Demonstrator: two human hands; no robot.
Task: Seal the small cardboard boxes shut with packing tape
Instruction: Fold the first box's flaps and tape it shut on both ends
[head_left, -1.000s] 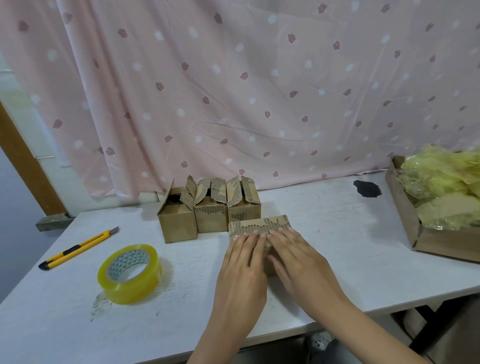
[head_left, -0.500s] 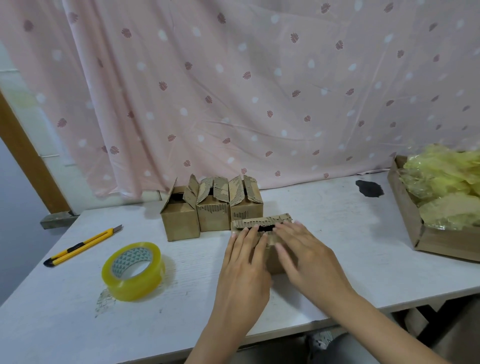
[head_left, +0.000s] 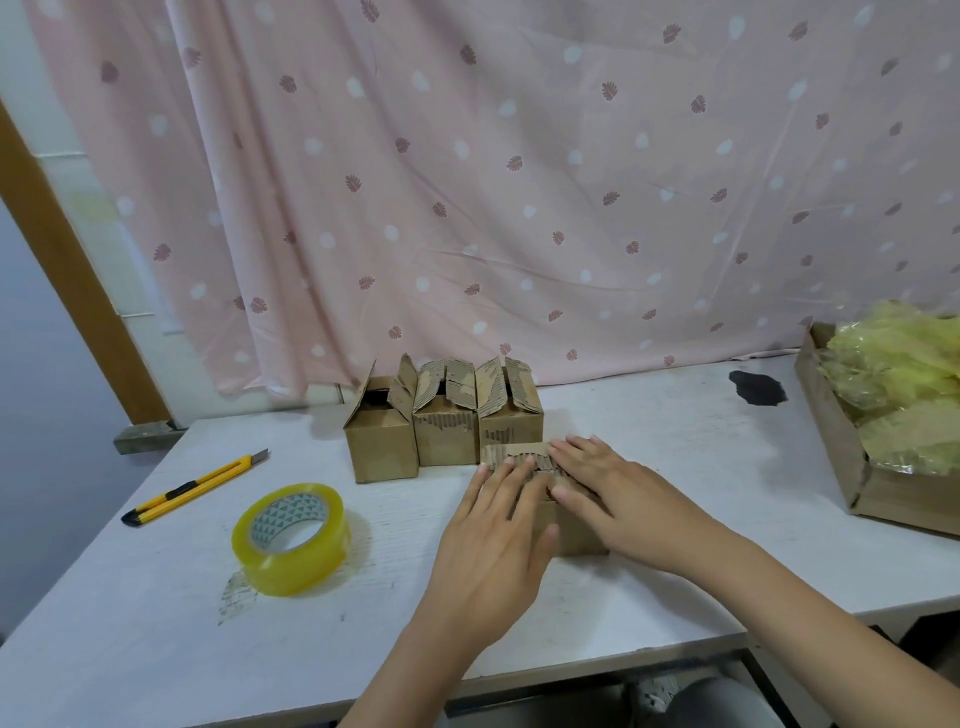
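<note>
A person's left hand (head_left: 493, 525) and right hand (head_left: 618, 493) lie flat, fingers straight, pressing down the flaps of a small brown cardboard box (head_left: 566, 525) at the centre of a white table (head_left: 156, 623); neither hand grasps anything. Just behind it, at 12 o'clock, three more small brown cardboard boxes (head_left: 441, 426) stand touching in a row, flaps raised. A roll of yellowish clear packing tape (head_left: 291, 538) lies flat at the box's 9 o'clock, well apart from the hands, with a yellow-and-black utility knife (head_left: 195, 486) beyond it at 10 o'clock. At 3 o'clock, a larger open cardboard carton (head_left: 836, 447) holds crumpled yellow plastic wrapping (head_left: 904, 379). A pink patterned curtain (head_left: 519, 182) hangs behind.
</note>
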